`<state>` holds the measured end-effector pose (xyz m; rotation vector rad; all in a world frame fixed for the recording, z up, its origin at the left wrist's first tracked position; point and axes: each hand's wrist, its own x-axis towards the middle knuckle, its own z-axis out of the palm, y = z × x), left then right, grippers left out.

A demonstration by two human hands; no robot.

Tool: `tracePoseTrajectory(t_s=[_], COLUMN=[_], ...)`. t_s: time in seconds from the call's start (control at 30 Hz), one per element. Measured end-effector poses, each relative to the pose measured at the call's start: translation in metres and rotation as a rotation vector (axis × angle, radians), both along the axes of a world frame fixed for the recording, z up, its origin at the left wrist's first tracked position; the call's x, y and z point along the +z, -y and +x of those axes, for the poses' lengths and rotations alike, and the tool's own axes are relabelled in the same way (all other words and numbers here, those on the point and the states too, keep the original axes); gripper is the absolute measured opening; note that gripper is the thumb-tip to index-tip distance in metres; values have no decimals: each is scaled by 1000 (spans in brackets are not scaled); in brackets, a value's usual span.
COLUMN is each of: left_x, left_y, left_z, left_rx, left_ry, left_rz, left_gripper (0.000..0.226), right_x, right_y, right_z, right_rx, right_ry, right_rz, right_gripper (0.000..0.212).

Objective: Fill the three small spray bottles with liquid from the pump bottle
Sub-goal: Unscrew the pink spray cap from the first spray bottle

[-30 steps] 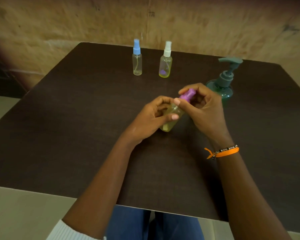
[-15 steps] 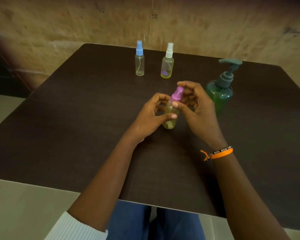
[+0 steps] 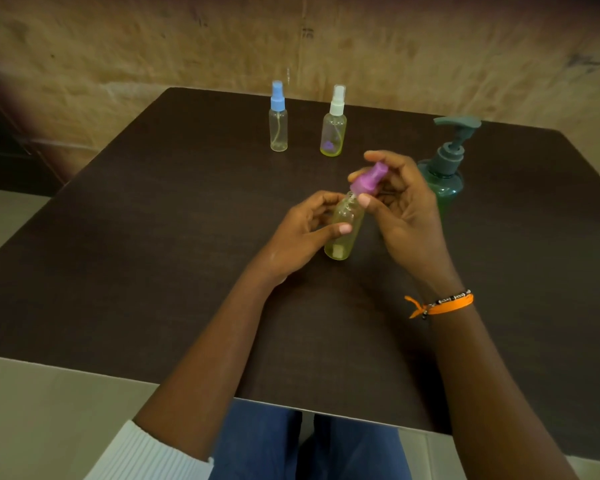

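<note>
A small spray bottle (image 3: 344, 233) with yellowish liquid stands tilted on the dark table (image 3: 153, 237) at the middle. My left hand (image 3: 302, 233) grips its body. My right hand (image 3: 402, 209) pinches its purple spray cap (image 3: 369, 181) at the bottle's neck. Behind my right hand stands the green pump bottle (image 3: 445, 168), partly hidden by it. At the back stand a blue-capped spray bottle (image 3: 278, 123), which looks clear and empty, and a white-capped spray bottle (image 3: 333, 129) with yellowish liquid.
A rough tan wall (image 3: 361, 46) rises right behind the table's far edge. The table's near edge runs across above my lap. Pale floor shows on the left.
The bottle in my hands has come more upright and its base now rests near the table. My right hand has turned on the purple cap. The other bottles have not moved.
</note>
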<state>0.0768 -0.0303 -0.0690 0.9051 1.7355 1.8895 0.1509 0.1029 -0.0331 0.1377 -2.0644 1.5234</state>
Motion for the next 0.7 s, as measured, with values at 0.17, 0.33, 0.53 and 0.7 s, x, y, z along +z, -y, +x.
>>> tracePoseTrajectory(t_s=[0.17,0.33,0.53,0.7], left_x=[0,-1,-3,-3], left_y=[-1,-1,-2,-6], left_z=[0,3,4,7], left_rx=[63,115,153,193], left_ry=[-57,-153,-182,-145], left_rz=[9,-23,-67,-63], left_gripper=[37,42,42,40], right_x=[6,7,14,4], right_y=[1,1,4,5], right_z=[6,10,30,71], right_rx=[-84,-234,-378,-544], right_ry=[-112,-295,-389,-424], right_rz=[-45,-3,5,-72], right_gripper=[40,35,32,26])
